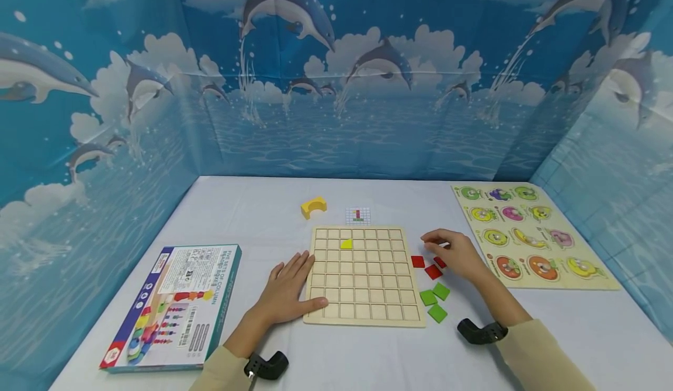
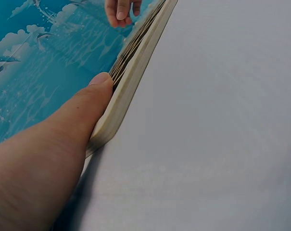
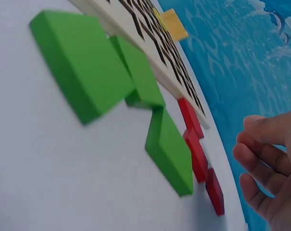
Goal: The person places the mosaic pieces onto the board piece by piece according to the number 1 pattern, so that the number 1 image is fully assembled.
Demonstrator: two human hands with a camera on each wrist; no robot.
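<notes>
A wooden grid board (image 1: 364, 276) lies flat on the white table, with one yellow tile (image 1: 346, 244) in an upper cell. My left hand (image 1: 288, 289) rests at the board's left edge, fingers spread and straight, its thumb (image 2: 94, 98) on the near left corner. My right hand (image 1: 454, 253) hovers above the red square tiles (image 1: 433, 272) right of the board. Its fingers curve loosely and nothing shows between thumb and fingertips in the right wrist view. Nearer to me lie three green tiles (image 1: 437, 313).
Behind the board are a small printed pattern card (image 1: 358, 215) and a yellow arch block (image 1: 314, 206). A toy box (image 1: 173, 309) lies at the left. At the right is a fruit puzzle board (image 1: 531, 236). A dolphin-print curtain (image 1: 347, 128) surrounds the table.
</notes>
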